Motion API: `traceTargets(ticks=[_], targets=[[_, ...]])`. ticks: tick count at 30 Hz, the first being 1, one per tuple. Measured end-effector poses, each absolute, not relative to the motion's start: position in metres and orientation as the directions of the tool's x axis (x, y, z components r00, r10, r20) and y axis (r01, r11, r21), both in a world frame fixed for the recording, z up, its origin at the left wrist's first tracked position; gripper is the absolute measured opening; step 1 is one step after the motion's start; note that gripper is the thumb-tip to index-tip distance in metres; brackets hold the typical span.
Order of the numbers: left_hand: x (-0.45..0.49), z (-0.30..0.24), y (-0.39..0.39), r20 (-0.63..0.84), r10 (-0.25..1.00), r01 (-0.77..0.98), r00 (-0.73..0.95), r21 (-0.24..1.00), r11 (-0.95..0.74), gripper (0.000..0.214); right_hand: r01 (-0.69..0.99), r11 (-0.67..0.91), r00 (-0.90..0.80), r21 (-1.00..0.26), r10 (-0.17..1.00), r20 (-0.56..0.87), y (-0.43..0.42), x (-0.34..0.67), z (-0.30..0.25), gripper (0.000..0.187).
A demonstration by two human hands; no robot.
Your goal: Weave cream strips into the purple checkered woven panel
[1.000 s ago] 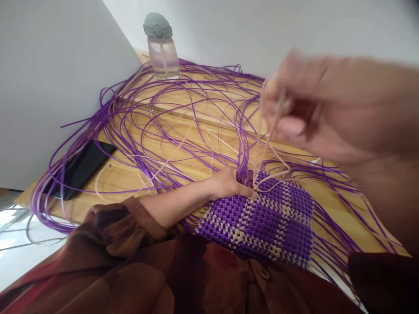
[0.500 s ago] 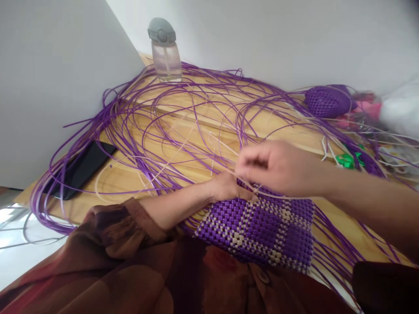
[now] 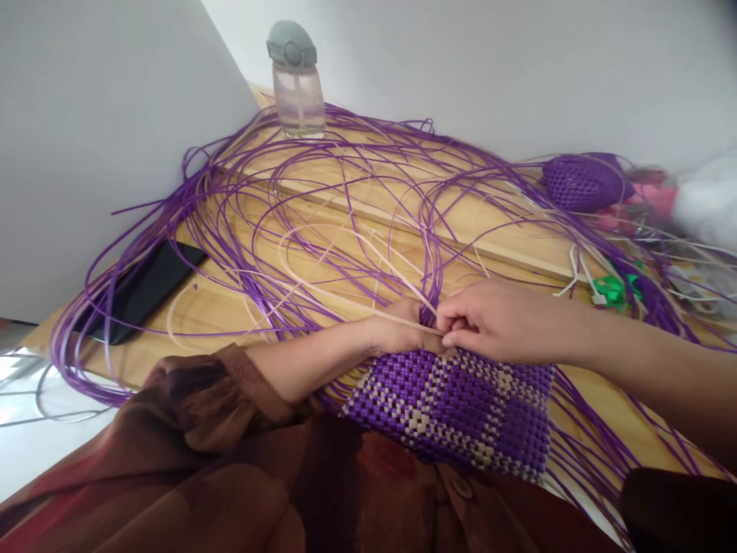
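Note:
A purple and cream woven panel point(image 3: 461, 407) lies at the table's near edge, against the brown patterned clothing. My left hand point(image 3: 403, 330) grips its far edge, thumb on the weave and fingers mostly hidden behind. Close beside it, my right hand point(image 3: 484, 319) pinches a cream strand point(image 3: 345, 307) at the same edge. That strand loops out to the left over the table and comes back to the fingers. Loose purple strands run out from the panel's far and right sides. The exact crossing under the right fingertips is hidden.
Long purple and cream strands point(image 3: 230, 269) spread across the wooden table point(image 3: 368, 207). A water bottle point(image 3: 298, 84) stands at the back corner by the walls. At left, a black phone-like slab point(image 3: 143, 292) lies under strands. A purple netted bundle point(image 3: 584, 182) and a white cable point(image 3: 584, 273) are at right.
My right hand has shifted slightly right and down, closer to the panel's edge. The cream strand now forms a wide loop to the left. My left hand stays on the panel.

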State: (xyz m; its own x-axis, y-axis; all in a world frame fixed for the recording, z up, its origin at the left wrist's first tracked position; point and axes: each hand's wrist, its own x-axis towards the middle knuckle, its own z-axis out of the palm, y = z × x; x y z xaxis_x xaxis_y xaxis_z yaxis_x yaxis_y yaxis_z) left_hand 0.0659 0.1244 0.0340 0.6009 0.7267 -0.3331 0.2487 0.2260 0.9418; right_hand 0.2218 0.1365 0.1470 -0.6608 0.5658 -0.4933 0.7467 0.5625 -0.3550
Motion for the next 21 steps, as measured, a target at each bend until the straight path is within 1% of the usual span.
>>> traceTargets(ticks=[1,2,3,4,5,6,7,8,9,10,11,12,13,14,16,18,19,20,21], targets=[[0.066,0.033,0.125,-0.294,0.731,0.187,0.616,0.956,0.227,0.029,0.724,0.548,-0.689,-0.418,0.582,-0.432,0.138,0.217,0.156,0.011],[0.067,0.033,0.126,-0.252,0.73,0.124,0.635,0.966,0.226,0.028,0.69,0.509,-0.706,-0.514,0.629,-0.325,0.141,0.21,0.167,0.012],[0.068,0.032,0.126,-0.215,0.722,0.069,0.658,0.971,0.227,0.027,0.621,0.458,-0.698,-0.636,0.693,-0.183,0.145,0.202,0.181,0.015],[0.069,0.032,0.127,-0.183,0.709,0.024,0.681,0.973,0.228,0.026,0.528,0.388,-0.607,-0.755,0.795,-0.016,0.151,0.194,0.194,0.017],[0.07,0.032,0.127,-0.159,0.693,-0.005,0.703,0.973,0.229,0.026,0.413,0.372,-0.469,-0.832,0.869,0.156,0.157,0.187,0.205,0.018],[0.07,0.032,0.127,-0.15,0.68,-0.017,0.718,0.973,0.232,0.025,0.292,0.433,-0.446,-0.853,0.851,0.279,0.163,0.182,0.213,0.023],[0.07,0.032,0.127,-0.157,0.672,-0.007,0.724,0.972,0.235,0.025,0.259,0.423,-0.473,-0.868,0.839,0.268,0.167,0.178,0.217,0.03],[0.07,0.032,0.127,-0.165,0.672,0.009,0.722,0.973,0.229,0.026,0.279,0.39,-0.505,-0.878,0.837,0.211,0.17,0.177,0.216,0.033],[0.07,0.032,0.126,-0.168,0.684,0.023,0.709,0.976,0.216,0.027,0.366,0.331,-0.587,-0.87,0.807,0.061,0.171,0.179,0.21,0.035],[0.069,0.032,0.126,-0.175,0.702,0.043,0.69,0.978,0.202,0.028,0.504,0.281,-0.647,-0.816,0.749,-0.142,0.17,0.183,0.2,0.035],[0.069,0.032,0.126,-0.197,0.719,0.08,0.666,0.978,0.194,0.028,0.646,0.28,-0.667,-0.71,0.66,-0.347,0.168,0.189,0.188,0.033],[0.068,0.031,0.125,-0.234,0.733,0.134,0.638,0.972,0.194,0.029,0.73,0.315,-0.653,-0.606,0.581,-0.485,0.164,0.196,0.175,0.028],[0.067,0.031,0.125,-0.277,0.741,0.189,0.611,0.961,0.203,0.029,0.781,0.348,-0.619,-0.518,0.538,-0.573,0.159,0.203,0.163,0.022],[0.067,0.03,0.125,-0.318,0.737,0.228,0.597,0.947,0.225,0.029,0.804,0.377,-0.595,-0.46,0.513,-0.619,0.153,0.209,0.153,0.017],[0.067,0.028,0.124,-0.346,0.699,0.219,0.626,0.938,0.269,0.03,0.804,0.439,-0.591,-0.401,0.515,-0.621,0.145,0.217,0.142,0.012],[0.068,0.028,0.125,-0.273,0.699,0.102,0.661,0.955,0.277,0.03,0.768,0.495,-0.636,-0.407,0.512,-0.578,0.144,0.214,0.146,0.011],[0.069,0.029,0.125,-0.231,0.709,0.049,0.666,0.962,0.268,0.03,0.746,0.483,-0.665,-0.457,0.526,-0.53,0.148,0.21,0.153,0.013],[0.069,0.029,0.126,-0.206,0.716,0.023,0.667,0.966,0.256,0.03,0.714,0.435,-0.689,-0.549,0.573,-0.444,0.156,0.204,0.164,0.015],[0.07,0.03,0.126,-0.198,0.717,0.015,0.668,0.967,0.253,0.029,0.659,0.329,-0.682,-0.677,0.641,-0.352,0.168,0.198,0.178,0.016]])
